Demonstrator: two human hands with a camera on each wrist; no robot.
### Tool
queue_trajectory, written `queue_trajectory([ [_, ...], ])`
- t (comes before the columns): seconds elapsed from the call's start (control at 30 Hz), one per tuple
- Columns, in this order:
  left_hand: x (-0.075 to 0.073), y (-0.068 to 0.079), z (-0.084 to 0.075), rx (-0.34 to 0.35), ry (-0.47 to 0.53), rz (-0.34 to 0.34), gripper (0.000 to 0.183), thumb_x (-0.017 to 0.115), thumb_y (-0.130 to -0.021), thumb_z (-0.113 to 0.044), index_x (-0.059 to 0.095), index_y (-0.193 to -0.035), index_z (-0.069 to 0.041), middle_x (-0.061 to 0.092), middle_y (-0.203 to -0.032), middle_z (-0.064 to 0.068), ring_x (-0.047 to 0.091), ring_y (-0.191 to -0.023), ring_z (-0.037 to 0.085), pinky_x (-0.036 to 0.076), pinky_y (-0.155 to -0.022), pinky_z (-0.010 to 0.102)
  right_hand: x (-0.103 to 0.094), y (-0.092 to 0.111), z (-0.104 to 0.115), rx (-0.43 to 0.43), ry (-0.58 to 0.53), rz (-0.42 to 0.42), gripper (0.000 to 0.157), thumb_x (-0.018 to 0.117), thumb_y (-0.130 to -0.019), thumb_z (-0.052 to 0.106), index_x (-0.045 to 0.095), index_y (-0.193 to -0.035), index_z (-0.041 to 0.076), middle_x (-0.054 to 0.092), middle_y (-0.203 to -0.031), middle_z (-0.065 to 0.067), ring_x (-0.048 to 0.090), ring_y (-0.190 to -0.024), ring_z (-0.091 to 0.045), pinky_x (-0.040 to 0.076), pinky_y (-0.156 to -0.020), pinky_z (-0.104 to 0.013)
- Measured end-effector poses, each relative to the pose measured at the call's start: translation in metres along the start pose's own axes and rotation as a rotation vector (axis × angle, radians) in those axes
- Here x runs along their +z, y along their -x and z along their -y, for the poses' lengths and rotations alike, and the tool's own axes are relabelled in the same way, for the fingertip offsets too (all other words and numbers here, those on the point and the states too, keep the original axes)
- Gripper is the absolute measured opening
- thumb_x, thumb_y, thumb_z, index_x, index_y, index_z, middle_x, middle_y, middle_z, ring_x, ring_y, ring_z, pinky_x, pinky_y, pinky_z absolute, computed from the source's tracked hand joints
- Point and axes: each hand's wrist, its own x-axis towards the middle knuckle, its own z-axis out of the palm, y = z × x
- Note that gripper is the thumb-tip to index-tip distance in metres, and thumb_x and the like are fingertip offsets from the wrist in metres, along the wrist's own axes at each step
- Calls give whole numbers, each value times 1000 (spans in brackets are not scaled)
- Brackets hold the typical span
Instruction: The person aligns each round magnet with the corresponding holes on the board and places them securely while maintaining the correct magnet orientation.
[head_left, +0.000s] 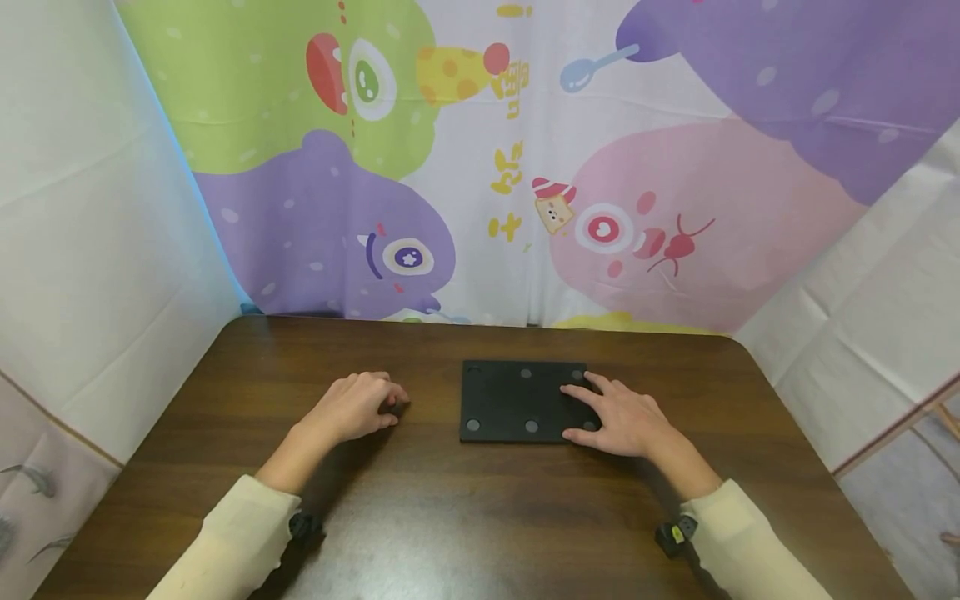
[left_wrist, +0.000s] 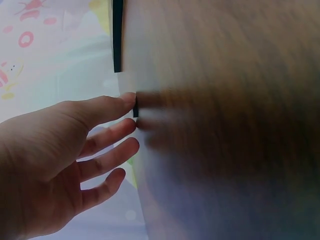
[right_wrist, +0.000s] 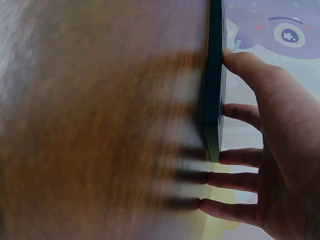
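Observation:
A thin black rectangular board (head_left: 498, 400), with several pale round spots on its upper face, lies flat on the brown table. My right hand (head_left: 626, 417) rests over its right end with spread fingers. In the right wrist view the thumb (right_wrist: 240, 62) and two fingers touch or nearly touch the board (right_wrist: 214, 90), while the remaining fingers reach past its end. To the left, apart from the board, my left hand (head_left: 356, 407) is low over the table with loosely bent fingers. A small dark strip (left_wrist: 136, 110) shows between its thumb and index finger; I cannot tell what it is.
The wooden table (head_left: 435, 517) has rounded far corners. A cartoon-printed curtain (head_left: 480, 250) hangs behind its far edge, and white cloth (head_left: 90, 208) hangs at both sides. Each wrist carries a small black camera (head_left: 303, 525).

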Motion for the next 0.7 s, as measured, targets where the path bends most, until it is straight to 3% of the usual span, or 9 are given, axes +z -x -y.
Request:
queue_trajectory([
  [0.13,29,-7,27,-5,-2,-13,30,96,-92,-33,87,-120,-35,74,-101,-10,71,-83,12,54,-63,37,1,0,0,1,0,1,83,65,-101,77,51,-170,33,45,-179,-21,56,-155,-49,63,-89,-67],
  [0.27,43,-10,39,-24,-43,5,32,96,-91,-37,86,-121,-39,75,-104,-15,72,-86,9,55,-63,31,2,-1,0,0,-3,1,83,65,-101,77,51,-170,33,45,-179,-21,56,-155,-49,63,-88,-66],
  [0.4,48,-11,43,-19,-97,4,31,96,-91,-41,85,-120,-40,74,-104,-17,72,-87,7,54,-64,28,2,-1,0,-1,-3,1,83,64,-101,78,51,-170,33,45,-178,-20,56,-154,-49,64,-85,-64],
  [0.7,48,-12,42,-41,-68,-21,22,97,-90,-39,84,-107,-42,72,-99,-20,72,-88,8,55,-66,32,2,-1,-1,-5,1,-6,84,64,-101,78,51,-170,33,45,-178,-20,57,-153,-49,64,-82,-62],
])
